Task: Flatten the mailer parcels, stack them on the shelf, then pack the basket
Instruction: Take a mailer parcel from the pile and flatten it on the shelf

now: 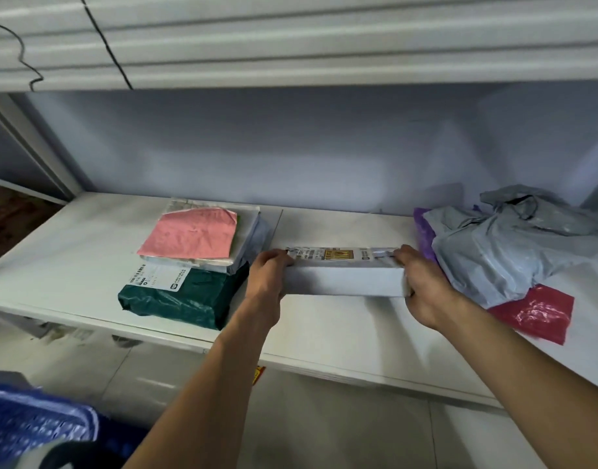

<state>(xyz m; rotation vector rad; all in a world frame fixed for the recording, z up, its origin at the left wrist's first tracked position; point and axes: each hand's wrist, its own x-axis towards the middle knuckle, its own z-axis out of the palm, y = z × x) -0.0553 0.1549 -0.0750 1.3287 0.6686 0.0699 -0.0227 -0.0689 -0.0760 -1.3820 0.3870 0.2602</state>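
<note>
A white box-shaped parcel (345,280) with a printed label on top sits on the white shelf (71,252). My left hand (268,277) grips its left end and my right hand (422,286) grips its right end. To the left stands a stack: a pink mailer (189,233) on pale mailers, above a dark green mailer (186,296). To the right lies a rumpled pile of grey mailers (514,245) with a purple one (424,231) behind and a red mailer (534,314) underneath at the front.
A blue perforated basket (30,424) shows at the lower left, on the floor side. Another shelf board (290,45) hangs overhead. A white upright post (30,143) stands at the left. Pale floor tiles lie below the shelf edge.
</note>
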